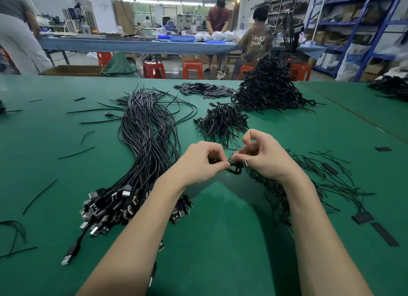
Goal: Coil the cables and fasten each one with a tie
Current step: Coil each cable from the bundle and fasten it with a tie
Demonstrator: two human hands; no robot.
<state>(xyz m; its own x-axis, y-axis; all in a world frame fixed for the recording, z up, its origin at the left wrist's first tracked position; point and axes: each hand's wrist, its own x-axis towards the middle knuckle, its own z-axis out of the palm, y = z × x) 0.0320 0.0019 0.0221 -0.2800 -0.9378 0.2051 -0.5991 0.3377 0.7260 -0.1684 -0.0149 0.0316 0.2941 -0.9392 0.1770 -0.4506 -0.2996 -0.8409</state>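
Observation:
A small coil of black cable (235, 169) hangs between my two hands just above the green table (220, 240). My left hand (202, 162) pinches the coil's left side with thumb and fingers curled. My right hand (262, 155) pinches the right side, where a silver plug end shows. To the left lies a long bundle of uncoiled black USB cables (143, 145), plugs toward me. Loose black wire ties (309, 174) lie spread under and right of my right forearm. I cannot tell whether a tie is around the coil.
A small heap of coiled, tied cables (223, 122) sits just beyond my hands, with a much larger heap (269, 88) behind it. Flat black strips (205, 89) lie at the back. Stray ties dot the left table. People work at a far bench.

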